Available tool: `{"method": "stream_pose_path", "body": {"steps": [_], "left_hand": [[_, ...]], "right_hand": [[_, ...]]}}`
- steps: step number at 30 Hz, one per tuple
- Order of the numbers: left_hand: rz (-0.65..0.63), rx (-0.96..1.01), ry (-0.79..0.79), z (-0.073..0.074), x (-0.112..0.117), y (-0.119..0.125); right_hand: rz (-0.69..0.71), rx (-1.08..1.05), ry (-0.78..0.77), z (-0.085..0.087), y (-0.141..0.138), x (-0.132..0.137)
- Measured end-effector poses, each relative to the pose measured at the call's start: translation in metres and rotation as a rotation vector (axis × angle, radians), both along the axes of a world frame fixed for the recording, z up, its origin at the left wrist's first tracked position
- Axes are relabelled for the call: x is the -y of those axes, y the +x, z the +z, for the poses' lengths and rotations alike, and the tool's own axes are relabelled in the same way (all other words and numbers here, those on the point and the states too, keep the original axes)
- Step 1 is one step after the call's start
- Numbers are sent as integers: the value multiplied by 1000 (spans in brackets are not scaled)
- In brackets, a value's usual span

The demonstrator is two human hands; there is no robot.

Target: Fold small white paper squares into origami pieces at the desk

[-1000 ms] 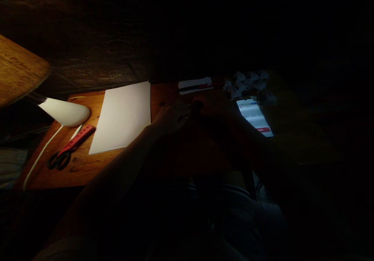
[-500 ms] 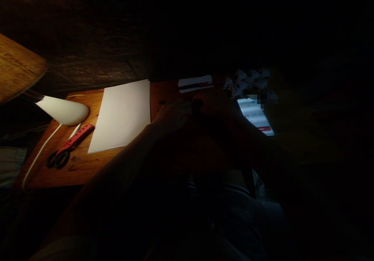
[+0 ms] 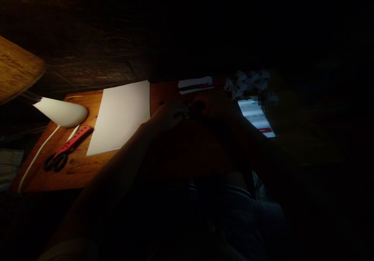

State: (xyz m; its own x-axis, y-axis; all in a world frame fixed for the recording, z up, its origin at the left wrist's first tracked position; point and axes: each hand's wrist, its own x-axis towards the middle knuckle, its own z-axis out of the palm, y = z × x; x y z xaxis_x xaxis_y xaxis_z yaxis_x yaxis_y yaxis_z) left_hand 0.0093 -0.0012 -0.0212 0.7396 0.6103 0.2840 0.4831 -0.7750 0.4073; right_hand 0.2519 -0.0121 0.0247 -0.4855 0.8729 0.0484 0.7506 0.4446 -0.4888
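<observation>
In deep shadow at the middle of the table, my left hand point(image 3: 171, 113) has its fingers curled inward. My right hand point(image 3: 206, 106) is close beside it, fingers bent as in a pinch. A tiny pale spot shows at the left fingertips, too dark to name. Left of my left wrist lies a stack of white paper point(image 3: 121, 115). Beyond the hands is a white strip of paper point(image 3: 194, 82) with a dark and red slim tool point(image 3: 201, 86) on it. A lit phone point(image 3: 254, 117) rests by my right forearm.
A lamp with a white base point(image 3: 66, 112) stands at the left, its cord point(image 3: 36, 154) running over the table edge. Near it lie scissors with black handles point(image 3: 58, 162) and a red perforated sheath point(image 3: 74, 139). Crumpled paper point(image 3: 247, 82) is heaped behind the phone.
My left hand has shifted slightly and its fingers curl more, with a pale spot now showing at their tips. My right hand stays nearly in place. The view has tilted a little.
</observation>
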Motion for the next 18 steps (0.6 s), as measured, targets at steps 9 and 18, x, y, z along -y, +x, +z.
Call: {"method": "stream_pose_path", "body": {"steps": [9,18], "left_hand": [[-21,5,28,1,-1,-1],[8,-19,33,6,4,3]], "right_hand": [[36,-34,16,-7,3,-4],[-25,-77,-77,-8,-3,-4]]}}
